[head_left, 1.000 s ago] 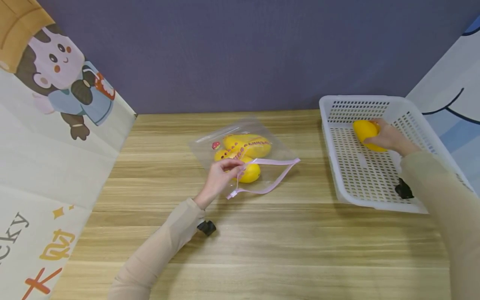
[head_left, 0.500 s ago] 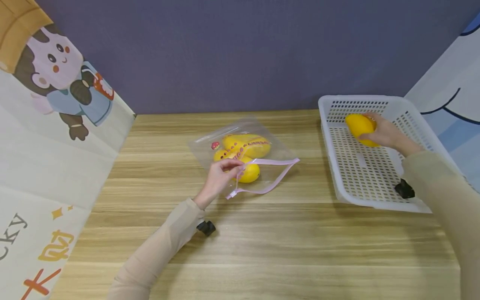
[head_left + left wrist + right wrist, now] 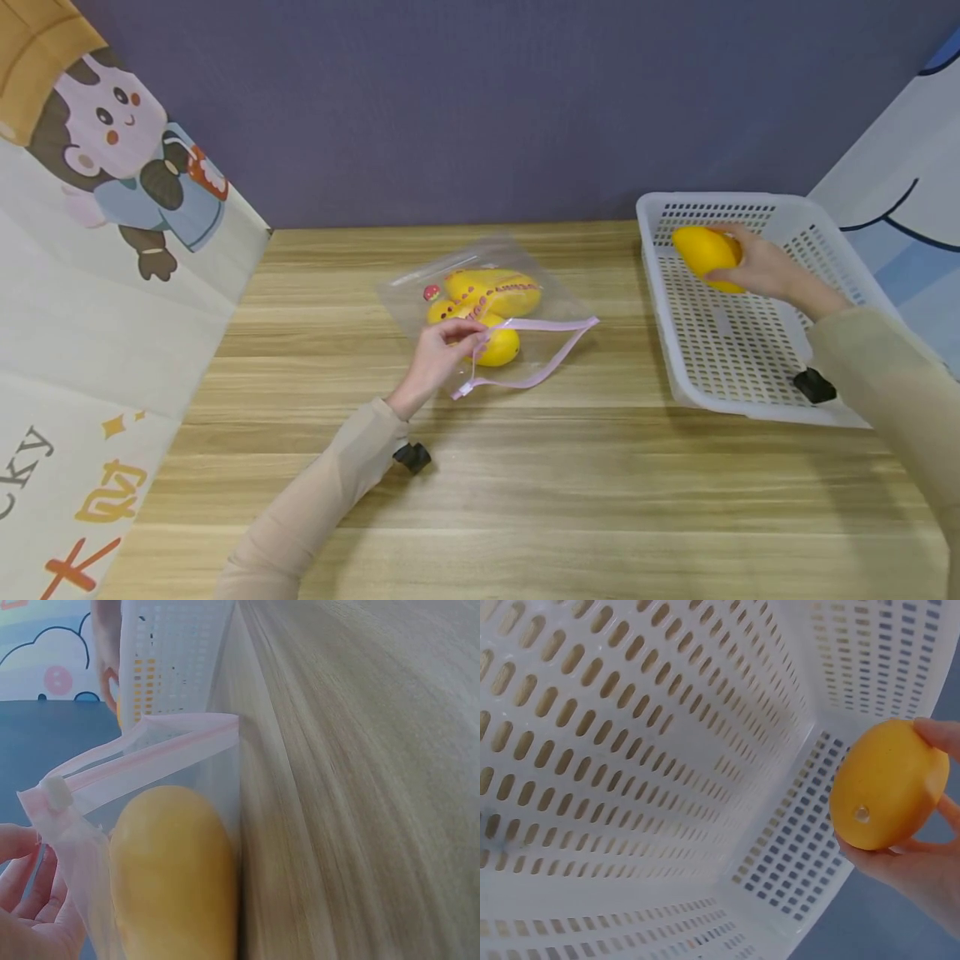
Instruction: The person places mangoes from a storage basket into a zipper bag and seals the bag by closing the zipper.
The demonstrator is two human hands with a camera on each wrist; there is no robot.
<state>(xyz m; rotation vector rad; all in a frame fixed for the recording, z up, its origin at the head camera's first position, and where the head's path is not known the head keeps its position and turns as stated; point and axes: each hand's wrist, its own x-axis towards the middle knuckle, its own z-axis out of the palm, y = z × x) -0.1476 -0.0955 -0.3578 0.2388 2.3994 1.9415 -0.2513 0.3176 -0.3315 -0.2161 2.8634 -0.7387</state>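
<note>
My left hand [image 3: 438, 354] pinches the mouth edge of a clear slider zip bag [image 3: 551, 324] with a pink strip, which lies on the table. The bag's mouth gapes on its near right side. Yellow mangoes [image 3: 504, 292] sit inside it, and the left wrist view shows one mango [image 3: 174, 877] close up through the plastic. Over the white basket [image 3: 723, 354] at right, my right hand [image 3: 768, 273] grips another mango [image 3: 703, 257]. In the right wrist view, thumb and fingers wrap that mango [image 3: 889, 784], held near the basket's perforated wall.
Wood-grain tabletop [image 3: 570, 483] spreads around the bag and in front of the basket. A dark blue panel [image 3: 450, 117] stands behind. Printed cartoon sheets [image 3: 82, 275] flank the left and right sides. Black wrist-camera mounts [image 3: 412, 457] hang below the sleeves.
My right hand has moved left and slightly up inside the basket area with the mango in its grip. My left hand and the bag have stayed in place.
</note>
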